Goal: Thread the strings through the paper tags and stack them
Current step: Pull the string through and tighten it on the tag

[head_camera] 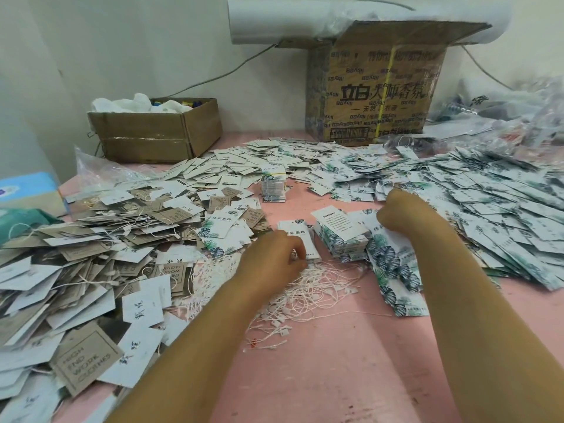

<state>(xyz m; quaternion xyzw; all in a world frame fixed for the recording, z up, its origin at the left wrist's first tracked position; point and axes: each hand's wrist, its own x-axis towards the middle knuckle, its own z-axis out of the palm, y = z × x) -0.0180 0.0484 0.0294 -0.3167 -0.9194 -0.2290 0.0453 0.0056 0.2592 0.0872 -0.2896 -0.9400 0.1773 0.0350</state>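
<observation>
My left hand [271, 261] is curled over a loose heap of white strings [308, 288] on the pink table [320, 361], pinching a string beside a small pile of white tags [297, 236]. My right hand [399, 213] reaches over leaf-printed tags with its fingers curled under; what it holds is hidden. Between the hands stands a neat stack of leaf-printed tags [340, 236]. A second, banded stack [273, 186] stands farther back.
Brown and white tags [85, 264] are heaped at the left, leaf-printed tags [494, 203] spread at the right. A small open carton [158, 132] and a tall printed carton [375, 87] stand at the back wall. A blue box [29, 190] sits far left.
</observation>
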